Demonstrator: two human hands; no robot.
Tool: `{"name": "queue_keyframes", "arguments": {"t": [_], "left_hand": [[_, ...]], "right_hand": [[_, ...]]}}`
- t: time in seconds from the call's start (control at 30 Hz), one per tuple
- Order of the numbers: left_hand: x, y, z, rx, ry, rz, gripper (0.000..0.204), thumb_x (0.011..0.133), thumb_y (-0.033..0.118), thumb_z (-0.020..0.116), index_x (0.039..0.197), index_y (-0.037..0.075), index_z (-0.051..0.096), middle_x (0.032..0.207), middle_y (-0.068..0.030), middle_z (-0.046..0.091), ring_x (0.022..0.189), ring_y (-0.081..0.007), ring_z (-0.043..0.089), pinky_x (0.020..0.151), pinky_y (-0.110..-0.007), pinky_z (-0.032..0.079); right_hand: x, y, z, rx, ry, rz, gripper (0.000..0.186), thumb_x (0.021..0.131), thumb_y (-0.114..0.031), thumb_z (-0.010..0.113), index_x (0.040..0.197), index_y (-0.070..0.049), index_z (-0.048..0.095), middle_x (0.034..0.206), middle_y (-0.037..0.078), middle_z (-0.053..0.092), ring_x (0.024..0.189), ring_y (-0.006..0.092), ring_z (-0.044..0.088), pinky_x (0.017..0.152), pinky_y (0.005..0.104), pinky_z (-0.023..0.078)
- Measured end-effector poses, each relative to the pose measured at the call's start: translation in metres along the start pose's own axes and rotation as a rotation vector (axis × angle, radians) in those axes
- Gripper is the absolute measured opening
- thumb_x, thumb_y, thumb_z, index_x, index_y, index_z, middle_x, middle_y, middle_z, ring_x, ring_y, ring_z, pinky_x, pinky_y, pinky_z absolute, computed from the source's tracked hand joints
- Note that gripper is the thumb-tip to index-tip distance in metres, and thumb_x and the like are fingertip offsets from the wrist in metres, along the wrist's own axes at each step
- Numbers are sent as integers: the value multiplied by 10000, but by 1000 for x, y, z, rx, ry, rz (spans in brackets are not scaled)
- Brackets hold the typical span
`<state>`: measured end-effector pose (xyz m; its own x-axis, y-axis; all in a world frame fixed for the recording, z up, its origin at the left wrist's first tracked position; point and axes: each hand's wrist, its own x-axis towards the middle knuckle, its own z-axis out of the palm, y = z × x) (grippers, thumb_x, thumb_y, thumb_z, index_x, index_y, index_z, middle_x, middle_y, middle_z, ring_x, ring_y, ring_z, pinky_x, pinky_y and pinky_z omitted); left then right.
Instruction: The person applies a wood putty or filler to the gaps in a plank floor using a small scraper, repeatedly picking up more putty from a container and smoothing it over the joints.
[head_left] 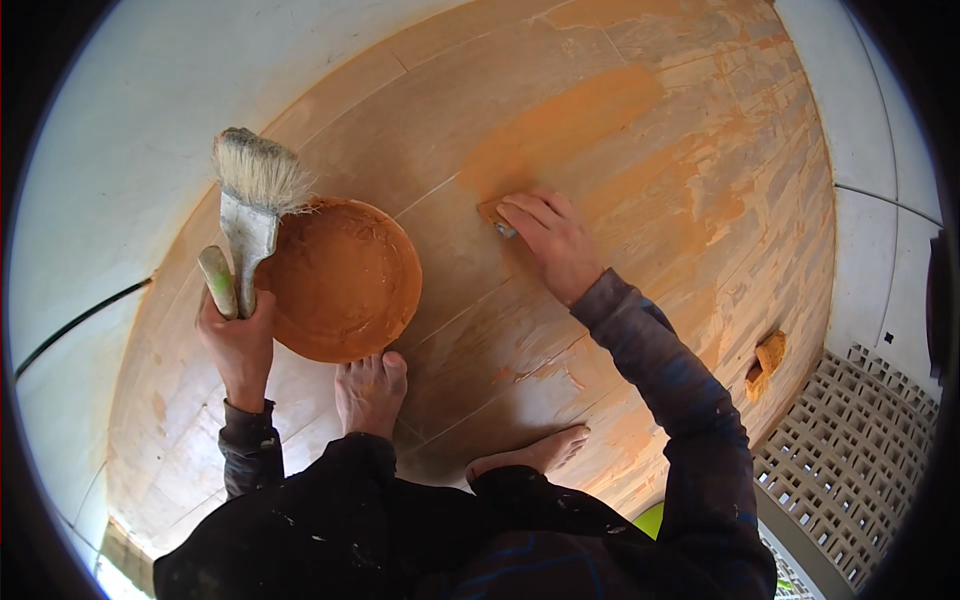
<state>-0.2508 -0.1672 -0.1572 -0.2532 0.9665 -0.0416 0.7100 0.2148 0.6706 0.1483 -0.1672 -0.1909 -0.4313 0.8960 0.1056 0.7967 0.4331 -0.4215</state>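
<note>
My left hand (238,345) is closed around a wide flat paintbrush (250,225), its pale bristles pointing up and away from me. A second handle, worn wood with a green patch (217,280), stands up beside the brush from the same fist. Right next to this hand is a round tub (405,285) of smooth orange-brown paste; whether the fingers also grip its rim is hidden. My right hand (553,245) presses a small flat orange-smeared tool (489,211) onto the tiled floor (440,235). Its fingers cover most of the tool, so I cannot tell its exact kind.
Wet orange paste (570,115) is smeared over the floor ahead and to the right. An orange-coated lump (768,355) lies near the right edge, by a beige perforated mat (850,440). White walls (180,80) border the floor. My bare feet (370,395) stand close to the tub.
</note>
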Motion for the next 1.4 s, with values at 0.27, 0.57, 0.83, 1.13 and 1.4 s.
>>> {"name": "queue_keyframes", "arguments": {"t": [0.27,0.57,0.83,1.13,1.4], "left_hand": [[-2,-1,-6,4,25,-61,147,775,56,704,866,-17,615,723,-35,571,648,-119,511,614,-307,450],[0,4,-2,56,2,-33,147,806,56,709,882,32,586,727,33,506,676,-71,467,625,-265,423],[6,2,-6,21,26,-76,153,764,48,714,855,2,600,741,-31,562,675,-110,507,630,-304,442],[4,-2,-7,115,65,-35,122,805,31,693,858,-2,588,701,-28,524,647,-111,474,616,-308,439],[7,-6,4,29,33,-32,131,796,40,687,846,-1,572,726,-39,531,661,-132,479,628,-323,435]], "right_hand": [[-53,-28,-1,190,-182,197,414,801,-1,641,1211,-45,673,1211,100,664,1121,319,596,985,431,507],[-22,55,-6,-7,8,-164,304,812,-84,690,1115,-61,706,1213,48,681,1184,285,605,975,419,530],[77,39,-9,110,-103,-425,219,869,-119,645,1077,-95,710,1240,18,685,1287,248,581,1059,384,514],[-23,113,-62,-94,-347,-279,341,849,-52,639,1180,-97,707,1332,43,681,1252,268,606,1061,411,500],[-91,-5,-19,129,-205,405,370,843,5,611,1202,-53,679,1077,158,712,994,378,649,887,460,549]]}}
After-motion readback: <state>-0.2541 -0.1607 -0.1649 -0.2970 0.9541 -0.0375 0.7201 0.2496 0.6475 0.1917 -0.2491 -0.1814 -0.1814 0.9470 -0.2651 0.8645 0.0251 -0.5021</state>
